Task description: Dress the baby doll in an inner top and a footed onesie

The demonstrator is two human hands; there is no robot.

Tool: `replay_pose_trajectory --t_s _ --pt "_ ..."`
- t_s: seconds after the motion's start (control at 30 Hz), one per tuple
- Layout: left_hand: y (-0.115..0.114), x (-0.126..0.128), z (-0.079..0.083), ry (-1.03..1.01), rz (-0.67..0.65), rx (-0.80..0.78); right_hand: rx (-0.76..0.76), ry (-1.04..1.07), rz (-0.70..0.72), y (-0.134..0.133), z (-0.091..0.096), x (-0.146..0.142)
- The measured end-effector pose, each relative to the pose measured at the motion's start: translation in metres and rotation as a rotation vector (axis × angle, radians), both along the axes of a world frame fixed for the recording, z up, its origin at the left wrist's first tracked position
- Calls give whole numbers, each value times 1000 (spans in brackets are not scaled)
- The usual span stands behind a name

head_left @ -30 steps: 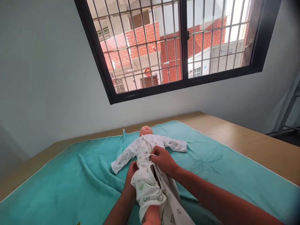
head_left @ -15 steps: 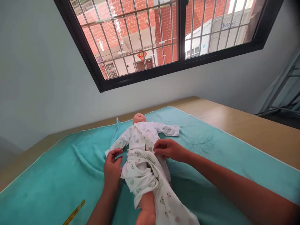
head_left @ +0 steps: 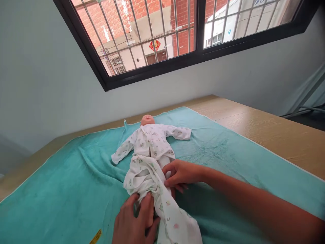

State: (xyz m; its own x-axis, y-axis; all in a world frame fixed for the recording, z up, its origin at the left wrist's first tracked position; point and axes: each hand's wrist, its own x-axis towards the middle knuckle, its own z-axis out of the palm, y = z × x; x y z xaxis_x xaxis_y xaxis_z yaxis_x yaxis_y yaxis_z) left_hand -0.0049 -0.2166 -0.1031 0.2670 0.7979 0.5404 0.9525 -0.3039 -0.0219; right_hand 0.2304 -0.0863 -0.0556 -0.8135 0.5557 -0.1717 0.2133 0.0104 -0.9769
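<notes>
A baby doll (head_left: 147,119) lies on its back in a white printed top (head_left: 154,139), its arms spread. White printed baby pants (head_left: 166,206) are bunched over its hips, one leg of them stretching loose towards me. My left hand (head_left: 137,218) grips the bunched cloth over the doll's nearer leg, which it mostly hides. At the right edge of the pants, my right hand (head_left: 179,173) pinches the fabric between thumb and fingers.
Under the doll a teal blanket (head_left: 76,189) covers much of a wooden table (head_left: 254,118). A yellow strip (head_left: 95,236) lies at the lower left. Behind stand a grey wall (head_left: 50,84) and a barred, black-framed window (head_left: 152,67).
My left hand has moved from beside the doll's waist down onto the bunched pants leg. My right hand has shifted slightly lower along the pants. The view has tilted down a little.
</notes>
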Motion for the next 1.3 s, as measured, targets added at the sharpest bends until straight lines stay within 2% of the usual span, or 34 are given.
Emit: replay_pose_trajectory --t_s 0.1,0.17,0.27,0.4,0.47,0.6,0.67,0.73,0.8,0.9,0.97,1.03,1.1,1.2,1.27,1.3 --pt "1 -2 -6 -88 123 -68 0 34 -35 -2 -4 -3" --pt "1 -12 1 -143 153 -42 35 129 -78 -4 0 -3" --pt "3 -40 15 -136 110 12 118 273 -134 -7 13 -2" --pt "6 -76 20 -60 109 -10 -5 310 -120 -16 20 -8" --pt "5 -81 14 -53 126 -29 -58 314 -208 -20 16 -16" --pt "-7 -71 -3 -57 61 51 -104 300 -501 -19 1 -30" --pt "-15 -63 -2 -108 -8 116 -72 246 -541 -13 -2 -35" --pt "-21 -55 10 -204 -77 146 -8 181 -496 -5 -2 -39" --pt "-18 -44 33 -314 -116 124 21 122 -412 4 3 -44" --pt "3 -23 70 -479 -100 -13 57 31 -306 10 12 -56" --pt "26 -9 87 -607 -109 -108 187 -10 -274 10 16 -64" --pt "49 3 94 -748 -128 -223 366 -18 -280 7 16 -69" --pt "67 12 93 -879 -143 -371 444 -4 -297 4 14 -69" --pt "81 20 84 -967 -169 -532 245 30 -221 5 13 -58" --pt "81 22 78 -948 -200 -559 113 50 -135 8 17 -47" --pt "81 22 76 -926 -220 -563 98 61 -115 11 21 -42"
